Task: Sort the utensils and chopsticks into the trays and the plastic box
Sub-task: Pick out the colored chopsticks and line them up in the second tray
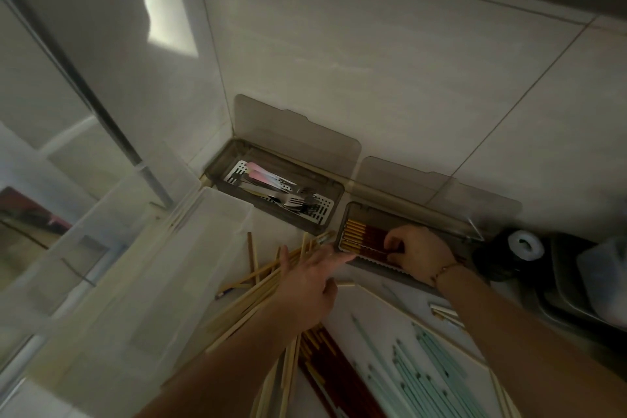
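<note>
while the right hand [419,253] is pinching dark red chopsticks [368,237] in the right tray [383,269], the left hand [310,276] is hovering spread; many pale chopsticks [258,295] are still waiting loose.

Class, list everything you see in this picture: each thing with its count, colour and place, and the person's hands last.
Left tray: one, grey, by wall; holds metal forks.
Right tray: one, grey; holds red chopsticks.
Plastic box: one, clear, left.
Wooden chopsticks: many, pale, loose on counter.
Green chopsticks: many, pale green, bottom right.
Tape roll: one, white, right.
Left hand: open, over wooden chopsticks.
Right hand: curled on red chopsticks in right tray.
</note>
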`<state>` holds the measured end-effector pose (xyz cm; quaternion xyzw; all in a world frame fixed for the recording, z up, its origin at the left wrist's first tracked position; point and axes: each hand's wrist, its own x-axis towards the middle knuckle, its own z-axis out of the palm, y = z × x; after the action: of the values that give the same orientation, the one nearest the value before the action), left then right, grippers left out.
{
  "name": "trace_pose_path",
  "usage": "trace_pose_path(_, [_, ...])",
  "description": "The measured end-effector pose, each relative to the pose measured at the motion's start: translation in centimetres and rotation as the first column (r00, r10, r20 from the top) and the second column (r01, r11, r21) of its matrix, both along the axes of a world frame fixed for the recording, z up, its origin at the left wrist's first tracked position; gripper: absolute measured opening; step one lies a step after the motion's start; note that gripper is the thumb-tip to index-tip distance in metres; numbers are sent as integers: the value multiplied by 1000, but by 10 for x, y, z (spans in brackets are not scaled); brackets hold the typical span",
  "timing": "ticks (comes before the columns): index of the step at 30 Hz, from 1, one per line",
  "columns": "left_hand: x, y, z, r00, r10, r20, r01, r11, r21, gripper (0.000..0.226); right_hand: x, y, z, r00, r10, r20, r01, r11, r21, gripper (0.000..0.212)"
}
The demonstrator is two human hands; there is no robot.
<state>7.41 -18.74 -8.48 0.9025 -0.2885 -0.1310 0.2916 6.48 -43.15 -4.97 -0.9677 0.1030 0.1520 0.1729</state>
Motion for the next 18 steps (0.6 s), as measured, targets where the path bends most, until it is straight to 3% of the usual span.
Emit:
trace_pose_path(2, [1, 0, 2, 1000, -4, -14, 4, 1000, -7, 67, -5, 1, 6, 997, -46, 64, 45, 999, 30, 7])
trace_pose_path(4, [1, 0, 4, 1000, -7, -20, 7, 1000, -6, 66, -17, 11, 18, 964, -95, 247, 83, 995, 60, 1])
trace_pose_path(6, [0, 0, 6, 1000, 0, -22, 0, 1000, -3, 64, -39, 33, 32, 887, -74, 457, 38, 995, 88, 2])
trace_pose_path(8, [0, 0, 6, 999, -1, -35, 1, 1000, 2, 63, -71, 61, 39, 865, -15, 502, -47, 993, 110, 6])
trace_pose_path(11, [1, -2, 6, 998, 5, -66, -6, 1000, -15, 64, -114, 98, 24, 972, 17, 236, -53, 988, 148, 18])
trace_pose_path(13, [3, -2, 7, 997, 16, -74, -17, 1000, -16, 61, -133, 113, 5, 997, -4, 74, -9, 985, 174, 24])
trace_pose_path(18, [2, -7, 12, 994, 54, -92, -53, 999, 13, 55, -144, 139, -20, 998, -40, -46, 43, 997, 62, 31])
